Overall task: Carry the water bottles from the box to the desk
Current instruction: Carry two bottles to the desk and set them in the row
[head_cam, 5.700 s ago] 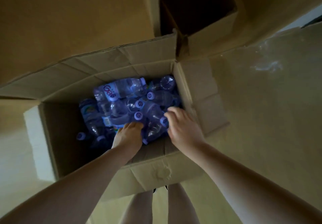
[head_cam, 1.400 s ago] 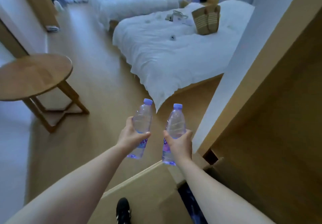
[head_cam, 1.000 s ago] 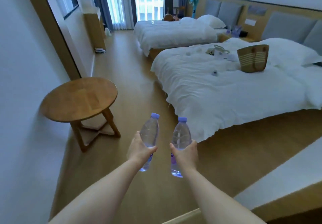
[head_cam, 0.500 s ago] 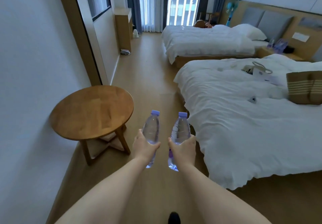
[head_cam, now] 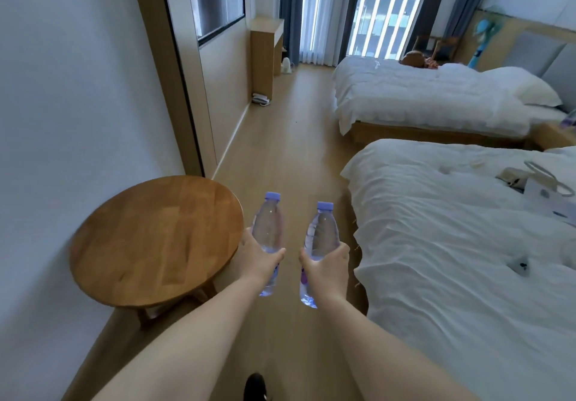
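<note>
My left hand (head_cam: 260, 260) grips a clear water bottle (head_cam: 268, 226) with a purple cap, held upright in front of me. My right hand (head_cam: 325, 268) grips a second, like bottle (head_cam: 322, 235), also upright and about a hand's width to the right of the first. Both bottles hang over the wooden floor between the round table and the near bed. A wooden desk (head_cam: 266, 54) stands far ahead against the left wall by the window. The box is out of view.
A round wooden table (head_cam: 156, 238) stands close on my left against the white wall. The near white bed (head_cam: 461, 244) fills the right, with a bag and small items on it; a second bed (head_cam: 430, 98) lies beyond. A strip of wooden floor (head_cam: 290, 138) runs ahead between them.
I lifted the two bottles out of the box, turned away from it and walked into the room. The table and near bed have come closer; the bottles stay upright in both hands.
</note>
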Action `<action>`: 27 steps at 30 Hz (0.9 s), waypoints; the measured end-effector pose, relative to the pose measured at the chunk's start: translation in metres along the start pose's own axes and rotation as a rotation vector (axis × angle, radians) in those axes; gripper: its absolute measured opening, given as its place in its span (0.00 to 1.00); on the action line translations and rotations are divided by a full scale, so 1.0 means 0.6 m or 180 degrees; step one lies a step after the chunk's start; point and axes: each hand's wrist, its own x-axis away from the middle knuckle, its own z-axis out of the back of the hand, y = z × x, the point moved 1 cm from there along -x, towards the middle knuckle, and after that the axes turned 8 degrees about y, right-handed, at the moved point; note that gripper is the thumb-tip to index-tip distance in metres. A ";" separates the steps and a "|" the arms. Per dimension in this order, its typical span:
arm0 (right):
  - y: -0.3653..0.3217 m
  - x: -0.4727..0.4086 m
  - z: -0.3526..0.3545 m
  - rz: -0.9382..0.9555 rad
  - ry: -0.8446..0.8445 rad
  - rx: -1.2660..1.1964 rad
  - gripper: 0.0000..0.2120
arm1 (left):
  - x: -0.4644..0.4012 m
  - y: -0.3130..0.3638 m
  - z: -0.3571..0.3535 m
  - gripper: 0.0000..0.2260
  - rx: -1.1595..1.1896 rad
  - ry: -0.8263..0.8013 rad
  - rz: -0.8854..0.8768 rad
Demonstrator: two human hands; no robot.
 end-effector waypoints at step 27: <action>-0.231 -0.939 -0.417 -0.0090 0.0248 0.0064 0.33 | -0.918 0.318 -0.410 0.31 0.0566 -0.0166 0.0147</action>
